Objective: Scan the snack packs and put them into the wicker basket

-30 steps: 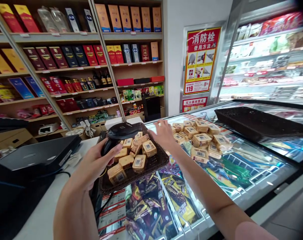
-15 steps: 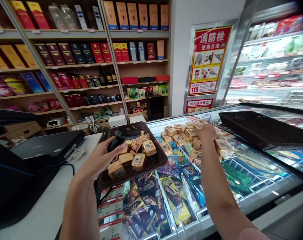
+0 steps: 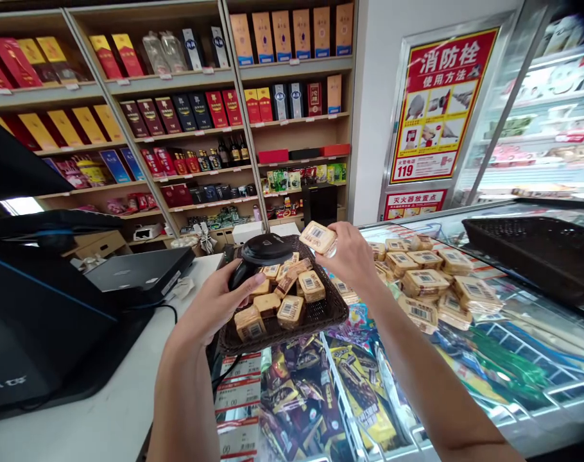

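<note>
Above a dark woven basket (image 3: pixel 334 312): one scanner (image 3: pixel 266 249), one packet (image 3: pixel 317 237), both held.

Left hand (image 3: pixel 219 298): fingers curled round the black scanner's handle, thumb along it. Right hand (image 3: pixel 348 256): fingers slightly parted, gripping the single biscuit-coloured packet by its edge, barcode face showing, at the basket's far right corner. Inside basket: about eight similar packets (image 3: pixel 291 312), some overlapped. To the right, on a glass-topped freezer (image 3: pixel 556 404): one pile (image 3: pixel 425 282), at least ten packets, exact count hidden; one second basket (image 3: pixel 537 253).
</note>
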Motion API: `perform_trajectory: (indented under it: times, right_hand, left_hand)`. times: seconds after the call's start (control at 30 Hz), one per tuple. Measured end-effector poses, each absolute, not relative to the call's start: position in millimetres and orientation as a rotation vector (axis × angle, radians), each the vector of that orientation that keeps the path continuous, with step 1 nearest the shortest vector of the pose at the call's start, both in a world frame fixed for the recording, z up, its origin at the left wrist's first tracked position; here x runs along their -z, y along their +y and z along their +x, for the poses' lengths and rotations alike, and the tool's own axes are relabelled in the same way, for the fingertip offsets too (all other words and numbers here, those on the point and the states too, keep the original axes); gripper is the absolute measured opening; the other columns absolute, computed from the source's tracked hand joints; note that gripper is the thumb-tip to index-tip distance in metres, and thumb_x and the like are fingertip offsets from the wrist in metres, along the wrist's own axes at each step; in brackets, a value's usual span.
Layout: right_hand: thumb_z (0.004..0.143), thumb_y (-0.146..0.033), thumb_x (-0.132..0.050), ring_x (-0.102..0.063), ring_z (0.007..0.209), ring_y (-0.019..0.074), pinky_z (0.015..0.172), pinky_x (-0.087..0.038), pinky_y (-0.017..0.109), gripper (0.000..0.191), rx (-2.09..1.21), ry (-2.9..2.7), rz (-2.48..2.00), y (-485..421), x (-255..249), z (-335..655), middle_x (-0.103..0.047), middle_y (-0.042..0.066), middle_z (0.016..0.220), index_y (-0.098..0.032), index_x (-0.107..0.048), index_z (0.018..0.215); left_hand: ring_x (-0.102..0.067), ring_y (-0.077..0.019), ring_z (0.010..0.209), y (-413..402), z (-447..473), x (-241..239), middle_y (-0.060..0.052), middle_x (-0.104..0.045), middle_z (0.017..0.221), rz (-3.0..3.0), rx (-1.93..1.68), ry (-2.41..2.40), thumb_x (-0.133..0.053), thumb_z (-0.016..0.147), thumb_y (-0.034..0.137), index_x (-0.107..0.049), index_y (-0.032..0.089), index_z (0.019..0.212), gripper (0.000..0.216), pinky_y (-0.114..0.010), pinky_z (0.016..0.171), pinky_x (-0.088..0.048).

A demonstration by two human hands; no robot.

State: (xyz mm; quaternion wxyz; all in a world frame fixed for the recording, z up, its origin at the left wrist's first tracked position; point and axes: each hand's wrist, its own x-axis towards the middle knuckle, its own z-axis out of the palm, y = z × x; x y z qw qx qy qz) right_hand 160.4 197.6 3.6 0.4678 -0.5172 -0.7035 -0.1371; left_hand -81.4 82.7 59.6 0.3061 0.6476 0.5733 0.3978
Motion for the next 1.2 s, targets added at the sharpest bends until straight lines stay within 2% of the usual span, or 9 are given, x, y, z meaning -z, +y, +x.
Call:
perform_trajectory:
  times: [0.17, 0.5, 0.6, 0.77, 0.83, 0.93, 1.03, 1.2]
  right_hand:
    - [0.077, -0.032, -0.072, -0.059, 0.104, 0.0297, 0.073, -0.045, 0.036, 0.04, 0.389, -1.822, -1.271, 189, 2, 151, -0.066, 0.01, 0.106, -0.021, -0.052, 0.11]
    - [0.075, -0.03, -0.074, -0.059, 0.106, 0.0298, 0.07, -0.046, 0.035, 0.042, 0.367, -1.855, -1.267, 179, 0, 145, -0.068, 0.011, 0.108, -0.022, -0.053, 0.11]
    - [0.074, -0.033, -0.075, -0.06, 0.107, 0.0305, 0.074, -0.047, 0.036, 0.042, 0.28, -1.855, -1.258, 179, 2, 140, -0.069, 0.012, 0.108, -0.02, -0.055, 0.109]
    - [0.074, -0.048, -0.076, -0.068, 0.088, 0.0263, 0.073, -0.049, 0.034, 0.044, -0.061, -2.025, -1.281, 182, 24, 115, -0.072, 0.008, 0.097, -0.02, -0.062, 0.105]
    - [0.075, -0.047, -0.076, -0.069, 0.091, 0.0271, 0.076, -0.05, 0.035, 0.045, -0.142, -2.08, -1.284, 182, 36, 100, -0.073, 0.009, 0.1, -0.019, -0.064, 0.108]
    - [0.081, -0.039, -0.073, -0.066, 0.108, 0.0288, 0.089, -0.05, 0.038, 0.049, -0.2, -2.069, -1.232, 179, 52, 82, -0.07, 0.014, 0.117, -0.015, -0.06, 0.121]
    - [0.089, -0.03, -0.065, -0.063, 0.117, 0.0252, 0.097, -0.049, 0.037, 0.05, -0.283, -2.074, -1.114, 177, 56, 76, -0.064, 0.016, 0.13, -0.014, -0.052, 0.134]
    - [0.095, -0.029, -0.055, -0.064, 0.113, 0.0244, 0.096, -0.048, 0.037, 0.033, -0.204, -2.109, -1.151, 186, 36, 101, -0.068, 0.01, 0.125, -0.019, -0.059, 0.126]
  left_hand:
    - [-0.044, -0.0129, 0.06, 83, -79, -57, 0.004, -0.049, 0.064, 1.73, -1.06, 1.517, -0.071, 0.079, 0.06, -0.063, 0.021, 0.095, 0.043, -0.022, 0.052, -0.029]
    - [-0.041, -0.0105, 0.056, 79, -76, -59, 0.006, -0.049, 0.062, 1.736, -1.111, 1.47, -0.066, 0.084, 0.062, -0.059, 0.021, 0.093, 0.043, -0.021, 0.05, -0.028]
    - [-0.045, -0.011, 0.058, 80, -79, -59, 0.005, -0.05, 0.063, 1.726, -1.141, 1.465, -0.067, 0.083, 0.063, -0.058, 0.02, 0.09, 0.044, -0.021, 0.053, -0.031]
    - [-0.045, -0.0106, 0.058, 81, -85, -59, 0.005, -0.051, 0.066, 1.686, -1.214, 1.498, -0.069, 0.081, 0.063, -0.055, 0.02, 0.084, 0.046, -0.022, 0.054, -0.031]
    - [-0.045, -0.0107, 0.058, 81, -86, -60, 0.004, -0.051, 0.066, 1.68, -1.227, 1.504, -0.069, 0.081, 0.063, -0.055, 0.019, 0.082, 0.045, -0.023, 0.053, -0.032]
    - [-0.045, -0.0111, 0.058, 81, -85, -60, 0.004, -0.05, 0.064, 1.697, -1.213, 1.5, -0.069, 0.081, 0.062, -0.058, 0.019, 0.084, 0.044, -0.022, 0.054, -0.033]
    - [-0.044, -0.0108, 0.059, 81, -81, -60, 0.004, -0.05, 0.063, 1.704, -1.181, 1.495, -0.069, 0.081, 0.062, -0.059, 0.019, 0.087, 0.045, -0.021, 0.054, -0.033]
    - [-0.043, -0.0112, 0.059, 86, -78, -59, 0.004, -0.049, 0.063, 1.722, -1.17, 1.499, -0.069, 0.08, 0.064, -0.061, 0.019, 0.091, 0.048, -0.021, 0.052, -0.032]
